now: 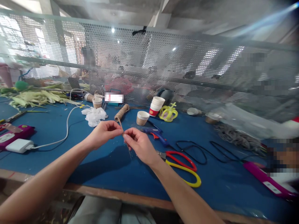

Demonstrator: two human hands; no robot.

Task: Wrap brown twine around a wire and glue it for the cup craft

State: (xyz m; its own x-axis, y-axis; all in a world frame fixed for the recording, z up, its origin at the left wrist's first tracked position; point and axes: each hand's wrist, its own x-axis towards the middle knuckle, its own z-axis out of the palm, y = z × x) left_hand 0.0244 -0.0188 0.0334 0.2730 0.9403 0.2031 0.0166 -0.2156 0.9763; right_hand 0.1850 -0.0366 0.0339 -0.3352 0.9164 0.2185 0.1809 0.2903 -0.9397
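Note:
Both hands meet over the middle of the blue table. My left hand pinches a thin strand of brown twine between thumb and fingers. Just right of it, my right hand is closed on the same twine, and a loose end hangs below. Behind the fingers lies a spool of twine on its side. A paper-wrapped cup stands beyond my right hand. The glue gun and scissors with red and yellow handles lie to its right, the blades partly hidden by my right hand.
A crumpled white cloth, stacked paper cups and a yellow crown-shaped piece stand toward the back. Pale husks lie at left. Purple power strips sit at both sides, with cords across the table. A perforated screen rises behind.

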